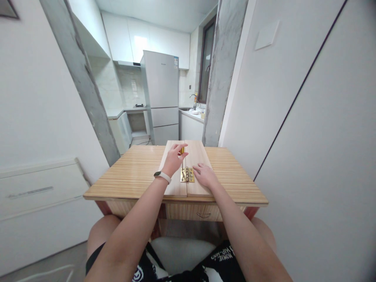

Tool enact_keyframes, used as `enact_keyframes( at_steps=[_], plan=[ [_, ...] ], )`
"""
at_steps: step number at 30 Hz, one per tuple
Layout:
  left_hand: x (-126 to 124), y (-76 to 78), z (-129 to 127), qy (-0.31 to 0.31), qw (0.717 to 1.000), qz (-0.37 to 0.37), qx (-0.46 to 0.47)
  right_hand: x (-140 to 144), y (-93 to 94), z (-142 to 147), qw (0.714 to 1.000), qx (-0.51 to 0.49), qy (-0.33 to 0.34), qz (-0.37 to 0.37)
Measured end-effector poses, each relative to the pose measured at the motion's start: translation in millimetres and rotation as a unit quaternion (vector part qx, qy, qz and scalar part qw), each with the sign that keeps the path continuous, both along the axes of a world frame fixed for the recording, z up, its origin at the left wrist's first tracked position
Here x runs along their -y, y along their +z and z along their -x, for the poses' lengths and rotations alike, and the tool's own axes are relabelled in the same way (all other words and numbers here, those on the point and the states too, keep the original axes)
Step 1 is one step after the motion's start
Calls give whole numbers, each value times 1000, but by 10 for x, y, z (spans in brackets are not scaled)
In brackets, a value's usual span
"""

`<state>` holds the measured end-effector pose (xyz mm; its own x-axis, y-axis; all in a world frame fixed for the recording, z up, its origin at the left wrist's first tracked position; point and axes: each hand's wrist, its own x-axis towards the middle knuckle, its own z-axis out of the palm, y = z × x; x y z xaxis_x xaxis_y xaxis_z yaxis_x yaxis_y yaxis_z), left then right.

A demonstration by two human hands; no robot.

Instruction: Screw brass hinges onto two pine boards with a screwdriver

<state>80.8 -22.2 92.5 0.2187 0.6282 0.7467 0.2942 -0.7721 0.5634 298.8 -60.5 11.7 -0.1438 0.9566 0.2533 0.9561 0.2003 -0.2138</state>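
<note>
A brass hinge (pixel 187 175) lies open across the seam between two pale wooden boards, the left board (pixel 173 188) and the right board (pixel 199 152). Screws show in its leaves. My left hand (pixel 175 156), wearing a wristband, has its thumb and fingers around the yellow-and-dark handle of a screwdriver (pixel 182 150). The screwdriver stands upright, its thin shaft reaching down to the hinge's left leaf. The exact contact of the tip is too small to see. My right hand (pixel 205 175) lies flat on the right board, fingers stretched out, fingertips beside the hinge's right leaf.
The boards rest on a wood-grain table (pixel 126 172) with a drawer (pixel 194 212) at its front. Walls stand close on both sides, with a white cabinet (pixel 44 192) at the left. Beyond the table are a fridge (pixel 161 84) and a sink counter (pixel 192 117).
</note>
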Motion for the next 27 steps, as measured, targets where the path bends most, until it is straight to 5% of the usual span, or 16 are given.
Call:
enact_keyframes(
  at_steps=[7, 10, 17, 27],
  plan=[
    [-112, -50, -2, -141, 984, 105, 39, -21, -32, -14, 1000, 1, 2, -11],
    [-99, -33, 7, -123, 986, 105, 35, -20, -25, -14, 1000, 0, 2, -7],
    [19, 4, 38, 24, 1000, -3, -8, -18, -5, -7, 1000, 0, -1, 1],
    [-99, -60, 34, -113, 990, 84, 30, -14, -12, -14, 1000, 2, 2, -6]
  ],
)
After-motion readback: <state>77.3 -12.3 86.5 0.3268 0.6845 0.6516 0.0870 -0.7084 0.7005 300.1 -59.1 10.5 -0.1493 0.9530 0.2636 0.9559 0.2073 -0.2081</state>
